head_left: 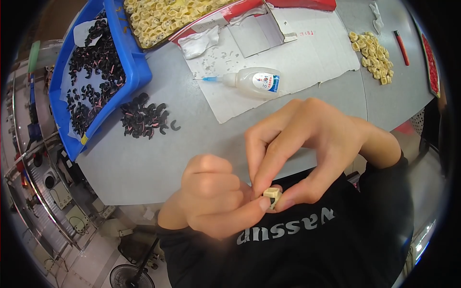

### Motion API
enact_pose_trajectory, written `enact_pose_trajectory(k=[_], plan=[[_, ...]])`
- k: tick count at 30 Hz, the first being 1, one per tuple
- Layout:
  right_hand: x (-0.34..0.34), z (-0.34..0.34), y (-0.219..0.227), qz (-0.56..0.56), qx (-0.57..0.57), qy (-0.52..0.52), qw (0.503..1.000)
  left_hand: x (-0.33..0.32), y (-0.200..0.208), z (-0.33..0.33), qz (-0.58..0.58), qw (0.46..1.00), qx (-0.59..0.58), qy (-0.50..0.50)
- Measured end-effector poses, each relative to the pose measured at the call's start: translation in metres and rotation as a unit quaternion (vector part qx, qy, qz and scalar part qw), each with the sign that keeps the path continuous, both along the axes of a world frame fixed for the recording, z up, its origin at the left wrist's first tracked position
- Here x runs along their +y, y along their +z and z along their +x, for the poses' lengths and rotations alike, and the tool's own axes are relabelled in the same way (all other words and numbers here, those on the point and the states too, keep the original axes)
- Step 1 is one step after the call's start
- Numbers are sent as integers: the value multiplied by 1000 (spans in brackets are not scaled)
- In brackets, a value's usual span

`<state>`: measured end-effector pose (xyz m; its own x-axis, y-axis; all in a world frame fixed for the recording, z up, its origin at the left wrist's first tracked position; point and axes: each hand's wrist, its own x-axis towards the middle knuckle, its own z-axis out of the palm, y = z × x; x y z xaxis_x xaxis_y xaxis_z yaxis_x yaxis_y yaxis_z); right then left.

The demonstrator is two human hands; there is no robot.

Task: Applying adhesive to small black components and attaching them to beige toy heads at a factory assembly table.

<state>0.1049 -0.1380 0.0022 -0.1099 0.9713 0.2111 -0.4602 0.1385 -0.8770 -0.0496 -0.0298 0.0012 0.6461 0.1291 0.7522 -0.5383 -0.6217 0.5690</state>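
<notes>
A small cream-coloured hollow plastic piece (272, 193) with a dark part on its side is held up near my chest, over the table's front edge. My right hand (312, 149) pinches it between thumb and fingertips. My left hand (211, 199) is closed, its fingers curled and its thumb pressed against the front of the same piece. What the curled left fingers cover is hidden. Farther off lies a clear squeeze bottle (257, 81) with a blue needle tip, on its side. Left of my hands is a loose pile of black curved pieces (144, 116).
A blue tray (137, 67) at the left holds many black curved pieces. Behind stands a box of cream pieces (168, 19). White cardboard (326, 57) covers part of the grey table (144, 168). Cream pieces (374, 57) and a red pen-like stick (402, 48) lie at the right.
</notes>
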Motion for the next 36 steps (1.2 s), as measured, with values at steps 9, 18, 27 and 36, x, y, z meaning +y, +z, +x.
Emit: enact_pose_trajectory(k=[9, 18, 27, 36], plan=[[0, -3, -1, -49, 78, 28, 995, 6, 0, 3, -15, 999, 16, -33], [0, -2, 2, -58, 83, 41, 994, 2, -1, 6, -23, 999, 5, -33], [1, -4, -2, -18, 59, 31, 998, -1, -1, 5, -56, 998, 4, -38], [1, -4, -3, 14, 48, 31, 998, -6, 0, 3, -48, 999, -5, -19]])
